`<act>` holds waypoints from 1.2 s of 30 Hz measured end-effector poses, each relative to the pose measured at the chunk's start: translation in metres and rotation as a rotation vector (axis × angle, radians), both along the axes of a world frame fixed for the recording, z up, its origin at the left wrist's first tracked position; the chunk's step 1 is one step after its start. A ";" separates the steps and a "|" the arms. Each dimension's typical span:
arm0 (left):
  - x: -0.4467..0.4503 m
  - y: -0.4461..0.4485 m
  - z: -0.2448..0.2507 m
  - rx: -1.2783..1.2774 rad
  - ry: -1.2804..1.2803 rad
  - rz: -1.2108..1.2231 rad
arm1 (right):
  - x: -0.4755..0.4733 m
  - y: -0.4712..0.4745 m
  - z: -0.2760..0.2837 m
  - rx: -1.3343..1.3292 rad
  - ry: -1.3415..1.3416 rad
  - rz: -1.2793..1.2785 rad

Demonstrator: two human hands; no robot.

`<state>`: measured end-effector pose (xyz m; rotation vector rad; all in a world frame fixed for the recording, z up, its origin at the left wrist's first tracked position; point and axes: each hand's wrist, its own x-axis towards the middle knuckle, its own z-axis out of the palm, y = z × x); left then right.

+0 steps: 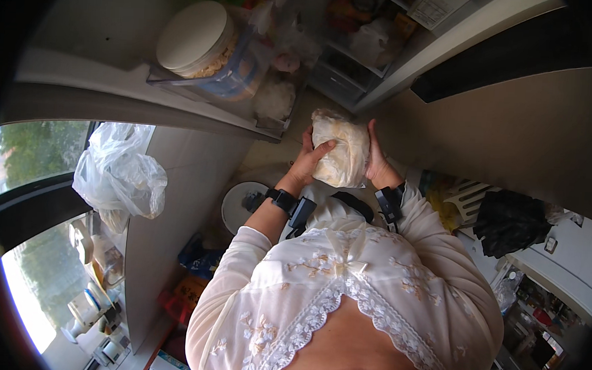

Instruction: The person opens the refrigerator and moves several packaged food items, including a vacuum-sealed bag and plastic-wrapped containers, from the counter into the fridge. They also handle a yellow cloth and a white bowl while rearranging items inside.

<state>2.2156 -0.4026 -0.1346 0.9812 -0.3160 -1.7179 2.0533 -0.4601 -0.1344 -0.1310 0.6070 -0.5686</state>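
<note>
Between my hands is a clear plastic bag point(342, 149) packed with pale, cream-coloured contents that I cannot identify. My left hand point(307, 160) grips its left side, the thumb lying across the top face. Against the right side rests my right hand point(377, 159), thumb pointing up and away; its other fingers are mostly hidden behind the bag. The bag is held in front of an open refrigerator, whose door shelf point(201, 84) is at the upper left.
A white-lidded jar point(195, 39) stands in the door shelf. Clear drawers point(342, 77) and bagged items line the refrigerator. Below my left forearm is a round white lid point(244, 207). Plastic bags point(121, 171) hang near the window, and a black bag point(512, 224) hangs at right.
</note>
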 end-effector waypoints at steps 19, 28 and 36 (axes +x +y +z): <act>0.008 -0.026 -0.016 -0.106 -0.083 0.017 | -0.015 0.012 -0.017 -0.211 0.258 0.015; -0.005 -0.044 -0.014 -0.136 -0.035 0.001 | -0.026 0.015 -0.010 -0.159 0.091 -0.046; 0.002 -0.061 -0.006 -0.112 0.001 -0.166 | -0.021 0.013 -0.010 -0.105 0.126 -0.083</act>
